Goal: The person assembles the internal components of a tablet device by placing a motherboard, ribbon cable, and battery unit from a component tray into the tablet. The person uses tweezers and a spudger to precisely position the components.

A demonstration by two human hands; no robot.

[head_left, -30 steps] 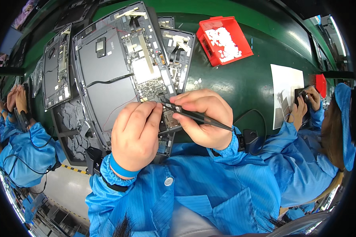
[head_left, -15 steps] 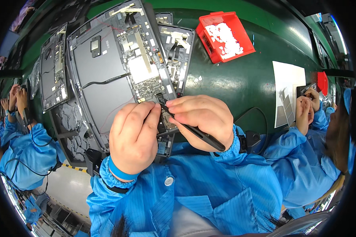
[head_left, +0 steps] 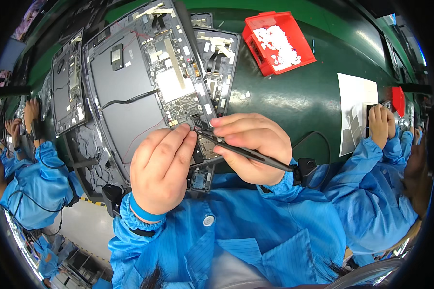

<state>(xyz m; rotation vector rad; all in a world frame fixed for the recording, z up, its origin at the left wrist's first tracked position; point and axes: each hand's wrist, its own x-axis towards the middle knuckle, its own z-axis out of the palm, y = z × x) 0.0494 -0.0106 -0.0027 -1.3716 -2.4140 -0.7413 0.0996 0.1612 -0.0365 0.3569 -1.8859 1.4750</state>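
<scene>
A large opened device housing [head_left: 130, 107], dark grey with an exposed circuit board [head_left: 184, 103] along its right side, lies before me. Black tweezers [head_left: 256, 155] are pinched in my right hand [head_left: 260, 147]. Their tips point left at the board's near end, close to my left fingertips. My left hand [head_left: 161, 168] bends over the near edge of the housing, its fingers pressed together and touching the board's lower part. Its thumb and anything it pinches are hidden. A thin black cable [head_left: 128, 98] crosses the housing.
A red bin [head_left: 280, 45] of small white pieces stands at the back right. More opened housings lie left [head_left: 68, 86] and behind [head_left: 219, 62]. A tray of grey scraps [head_left: 89, 164] sits at left. White paper [head_left: 352, 96] lies right. Co-workers' hands [head_left: 382, 125] work on both sides.
My right hand has moved slightly right, and the tweezers have swung to a flatter angle, showing more of their tips. My left hand stays at the board, shifted slightly left.
</scene>
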